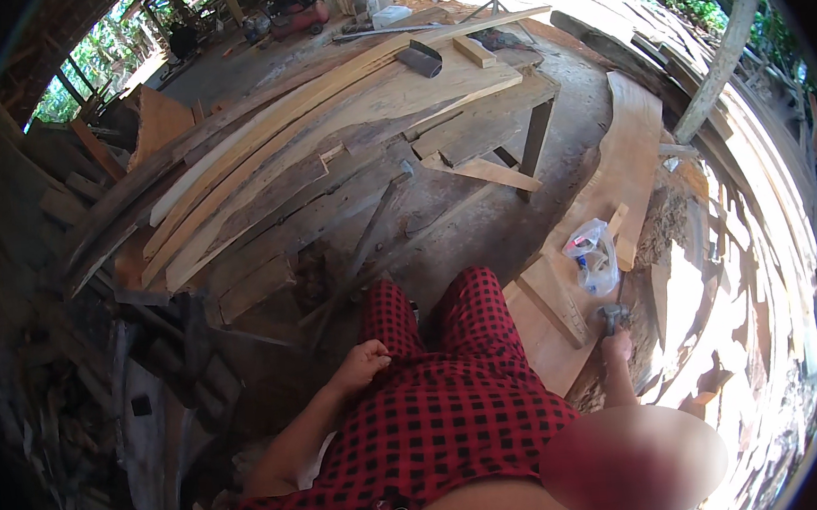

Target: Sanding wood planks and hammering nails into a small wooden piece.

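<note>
My left hand (366,362) is closed in a loose fist over my left thigh, by the red and black checked cloth; nothing shows in its fingers. Out to the right, my right hand (615,343) grips a tool with a grey metal head (612,316), which looks like a hammer; its handle is mostly hidden. Beside that hand lies a wide wooden plank (536,314) with a shorter wood piece (554,300) across it. A clear plastic bag (599,265) with small red and blue items inside rests on the plank, just beyond the tool.
Ahead stands a wooden workbench (485,134) stacked with long boards (323,109), a small wood block (475,51) and a dark curved piece (419,59). Scrap timber (154,415) piles up at the left. A post (722,58) leans at the right. A red machine (297,14) stands far back.
</note>
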`<action>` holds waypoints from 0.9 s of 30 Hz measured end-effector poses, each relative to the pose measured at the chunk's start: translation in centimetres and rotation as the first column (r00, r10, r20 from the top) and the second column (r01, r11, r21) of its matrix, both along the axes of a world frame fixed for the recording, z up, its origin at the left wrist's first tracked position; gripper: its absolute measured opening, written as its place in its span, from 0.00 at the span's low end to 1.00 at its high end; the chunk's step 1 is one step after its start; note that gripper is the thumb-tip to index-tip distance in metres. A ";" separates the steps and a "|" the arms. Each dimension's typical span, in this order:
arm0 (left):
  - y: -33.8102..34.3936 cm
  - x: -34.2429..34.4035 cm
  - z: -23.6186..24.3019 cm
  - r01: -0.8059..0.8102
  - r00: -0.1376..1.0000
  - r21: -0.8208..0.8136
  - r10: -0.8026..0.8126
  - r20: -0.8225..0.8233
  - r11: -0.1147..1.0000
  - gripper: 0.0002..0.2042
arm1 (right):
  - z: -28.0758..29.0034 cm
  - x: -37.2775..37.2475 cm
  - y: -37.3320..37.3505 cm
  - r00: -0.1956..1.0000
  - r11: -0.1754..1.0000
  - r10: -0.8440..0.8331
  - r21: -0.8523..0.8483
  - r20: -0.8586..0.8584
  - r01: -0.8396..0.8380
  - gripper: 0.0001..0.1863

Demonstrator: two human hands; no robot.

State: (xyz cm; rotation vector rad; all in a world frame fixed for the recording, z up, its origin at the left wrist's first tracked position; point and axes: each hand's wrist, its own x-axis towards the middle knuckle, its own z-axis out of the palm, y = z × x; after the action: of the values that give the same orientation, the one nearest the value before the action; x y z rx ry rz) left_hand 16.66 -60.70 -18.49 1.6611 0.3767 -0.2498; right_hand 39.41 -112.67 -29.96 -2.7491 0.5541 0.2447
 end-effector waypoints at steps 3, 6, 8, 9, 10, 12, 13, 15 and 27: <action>0.2 -1.6 2.8 0.114 0.990 -0.230 -0.129 -0.049 0.967 0.04 | 0.4 0.2 -0.4 0.997 0.996 0.026 -0.078 -0.069 -0.031 0.26; -1.2 -3.1 5.7 0.093 0.971 -0.277 -0.148 -0.187 0.956 0.03 | 1.5 0.6 0.6 0.996 0.993 0.053 -0.098 -0.071 -0.060 0.24; -1.1 -3.1 4.6 0.081 0.968 -0.186 -0.122 -0.220 0.979 0.04 | 1.9 0.9 2.0 0.963 0.996 0.064 -0.077 0.264 -0.045 0.25; -1.0 -2.9 3.9 0.094 0.963 -0.099 -0.115 -0.245 0.991 0.04 | 1.6 1.3 3.0 0.886 0.991 0.131 -0.082 0.444 -0.105 0.19; -0.9 -2.4 3.1 0.085 0.960 -0.094 -0.107 -0.258 0.992 0.04 | 1.3 1.7 3.9 0.891 0.991 0.135 -0.075 0.433 -0.113 0.19; -0.2 -0.5 1.8 0.111 0.962 0.102 -0.081 -0.260 0.989 0.09 | 1.1 3.3 6.1 0.734 0.938 0.319 -0.088 0.599 -0.335 0.15; 0.3 0.4 1.6 0.103 0.960 0.109 -0.070 -0.273 0.989 0.09 | 1.8 3.9 8.0 0.738 0.899 0.373 -0.023 0.563 -0.437 0.11; 1.0 2.2 2.0 0.208 0.976 0.649 -0.115 -0.183 0.732 0.18 | 2.2 5.4 10.0 0.758 0.866 0.395 0.063 0.519 -0.495 0.10; 2.6 13.5 -3.9 0.409 0.912 0.801 -0.195 -0.360 0.438 0.36 | -0.5 4.4 13.9 0.767 0.791 0.611 -0.123 0.196 -0.599 0.37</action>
State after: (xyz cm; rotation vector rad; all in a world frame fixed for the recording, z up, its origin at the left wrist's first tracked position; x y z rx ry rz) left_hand 30.19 -58.05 -22.42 2.7609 0.3827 -0.5913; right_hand 43.84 -98.78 -30.46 -2.8668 -0.4203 0.0539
